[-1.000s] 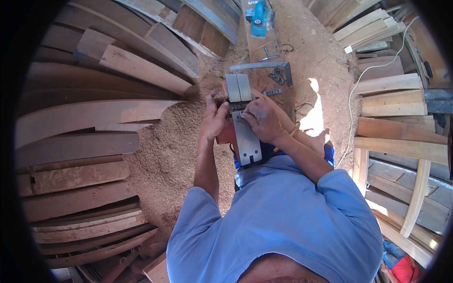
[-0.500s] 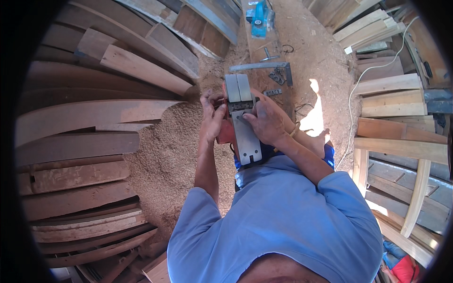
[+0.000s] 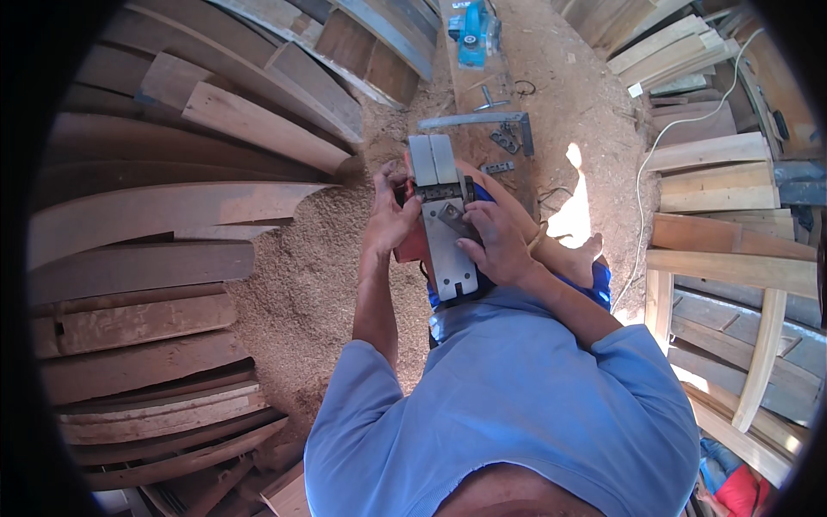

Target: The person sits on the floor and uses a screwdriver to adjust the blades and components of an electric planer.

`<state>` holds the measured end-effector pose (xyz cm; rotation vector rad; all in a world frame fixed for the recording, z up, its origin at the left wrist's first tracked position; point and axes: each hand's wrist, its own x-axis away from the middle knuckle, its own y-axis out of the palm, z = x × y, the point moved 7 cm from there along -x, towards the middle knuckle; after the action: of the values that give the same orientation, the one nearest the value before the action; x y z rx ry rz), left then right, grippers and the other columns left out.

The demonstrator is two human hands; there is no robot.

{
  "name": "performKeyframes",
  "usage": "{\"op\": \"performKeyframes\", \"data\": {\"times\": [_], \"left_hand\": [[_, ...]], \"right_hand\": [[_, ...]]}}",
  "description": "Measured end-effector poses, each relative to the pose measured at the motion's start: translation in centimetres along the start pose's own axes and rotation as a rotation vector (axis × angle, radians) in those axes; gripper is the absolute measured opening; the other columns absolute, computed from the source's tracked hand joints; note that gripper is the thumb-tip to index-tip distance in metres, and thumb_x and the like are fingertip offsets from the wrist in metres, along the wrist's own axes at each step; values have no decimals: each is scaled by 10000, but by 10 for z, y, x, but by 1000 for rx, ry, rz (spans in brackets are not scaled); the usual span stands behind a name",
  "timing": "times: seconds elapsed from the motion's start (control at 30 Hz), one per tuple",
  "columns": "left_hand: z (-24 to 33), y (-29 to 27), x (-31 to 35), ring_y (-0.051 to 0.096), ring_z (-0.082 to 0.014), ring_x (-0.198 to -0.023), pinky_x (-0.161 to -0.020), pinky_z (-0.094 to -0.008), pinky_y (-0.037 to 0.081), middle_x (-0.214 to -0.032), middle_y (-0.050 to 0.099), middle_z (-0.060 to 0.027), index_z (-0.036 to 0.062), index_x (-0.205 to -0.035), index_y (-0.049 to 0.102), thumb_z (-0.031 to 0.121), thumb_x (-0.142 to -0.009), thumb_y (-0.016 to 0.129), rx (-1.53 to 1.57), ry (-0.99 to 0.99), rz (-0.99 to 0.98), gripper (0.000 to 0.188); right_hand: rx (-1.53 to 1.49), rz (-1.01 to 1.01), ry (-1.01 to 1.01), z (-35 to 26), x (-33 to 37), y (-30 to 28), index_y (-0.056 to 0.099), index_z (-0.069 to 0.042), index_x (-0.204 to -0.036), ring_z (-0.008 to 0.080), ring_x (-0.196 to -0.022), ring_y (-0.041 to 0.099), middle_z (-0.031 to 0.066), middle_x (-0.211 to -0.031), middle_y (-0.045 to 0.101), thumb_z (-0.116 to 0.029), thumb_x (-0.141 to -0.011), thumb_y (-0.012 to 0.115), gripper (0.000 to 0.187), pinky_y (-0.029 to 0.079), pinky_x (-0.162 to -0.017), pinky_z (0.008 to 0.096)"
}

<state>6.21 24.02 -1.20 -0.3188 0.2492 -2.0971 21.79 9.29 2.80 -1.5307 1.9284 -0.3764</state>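
An electric hand planer [image 3: 448, 250] with a red body lies sole-up on my lap, its grey metal sole facing me. Along its left side my left hand [image 3: 394, 211] grips the body, the thumb near the blade slot [image 3: 438, 192] across the middle. Over the right edge of the sole, my right hand [image 3: 498, 241] has its fingers closed on a small flat grey metal piece [image 3: 451, 213], which rests against the sole just behind the slot. Part of that piece is hidden under the fingers.
On a plank [image 3: 469, 90] ahead are a teal electric planer [image 3: 471, 39], a T-handled wrench [image 3: 488, 100], a metal square [image 3: 482, 120] and small metal parts [image 3: 504, 138]. Boards [image 3: 258, 125] are stacked at left and right. Shavings cover the floor. A white cable [image 3: 642, 215] runs at right. Another person [image 3: 732, 487] shows at lower right.
My right hand has drawn back toward me from the blade slot, and the small metal piece now shows on the sole. My left hand keeps its hold on the planer.
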Motion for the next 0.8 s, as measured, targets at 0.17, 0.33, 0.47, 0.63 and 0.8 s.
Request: {"op": "performKeyframes", "data": {"times": [0.17, 0.33, 0.47, 0.63, 0.8], "left_hand": [[3, 1, 1, 528, -281, -1185, -1043, -413, 425, -1278, 526, -219, 46, -1467, 204, 97, -876, 625, -7, -38, 1, 728], [0, 0, 0, 547, -277, -1146, -1037, -410, 430, -1261, 538, -213, 44, -1466, 215, 107, -882, 622, -3, -25, 12, 715], [-1, 0, 1, 561, -266, -1115, -1005, -399, 457, -1237, 553, -202, 53, -1471, 211, 101, -890, 614, -7, -12, 14, 709], [4, 0, 2, 572, -246, -1086, -911, -365, 497, -1242, 562, -203, 62, -1466, 210, 137, -960, 563, 98, -60, 0, 621], [-2, -2, 1, 562, -209, -1046, -906, -352, 462, -1231, 563, -145, 96, -1483, 199, 346, -1047, 443, 106, -16, -1, 558]], "right_hand": [[-136, -98, 108, 10, 3, 6, 568, -14, -1140, 360, -1022, 598, 181, -1089, 573, -73, -860, 673, 305, 496, -885, 427], [-102, -91, 76, 10, 0, 5, 588, -19, -1107, 362, -1004, 617, 172, -1079, 592, -91, -858, 681, 276, 516, -869, 443], [-223, -56, 104, 21, 0, 7, 586, -10, -1092, 323, -966, 635, 167, -1009, 617, -66, -857, 688, 262, 519, -860, 411], [-540, -113, 328, 44, -11, 10, 612, 2, -1042, 254, -895, 641, 128, -901, 640, -43, -873, 673, 186, 503, -839, 359], [-370, -79, 105, 32, -43, 3, 631, 17, -1048, 229, -940, 642, 123, -977, 643, -5, -882, 649, 169, 507, -852, 315]]}}
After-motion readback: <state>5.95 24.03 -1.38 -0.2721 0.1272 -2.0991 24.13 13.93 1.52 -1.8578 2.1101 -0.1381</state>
